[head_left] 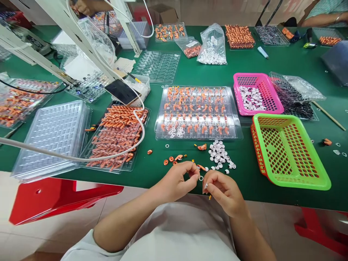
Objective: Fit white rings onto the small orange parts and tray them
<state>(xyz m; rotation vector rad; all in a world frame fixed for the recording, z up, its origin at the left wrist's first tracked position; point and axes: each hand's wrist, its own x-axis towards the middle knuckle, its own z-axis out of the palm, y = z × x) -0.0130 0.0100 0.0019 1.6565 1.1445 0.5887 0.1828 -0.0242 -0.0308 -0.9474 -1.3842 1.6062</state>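
At the table's front edge my left hand (181, 181) pinches a small white ring (201, 178) at its fingertips. Close on its right, my right hand (224, 190) is closed around a small part with a white bit (206, 186) and a yellow tip (210, 197) showing; the rest is hidden by the fingers. Just beyond the hands lie a pile of white round caps (219, 152), orange pieces (202, 147) and orange rings (171, 158). Behind them stands a clear tray (160, 136) with rows of orange parts and a heap of white rings (176, 130).
A green basket (317, 177) and a pink basket (277, 105) stand right. To the left are a tray of orange parts (114, 141), stacked clear trays (54, 127), a phone (123, 92) and a white cable (81, 158). Bags and metal posts stand farther back; other people sit across the table.
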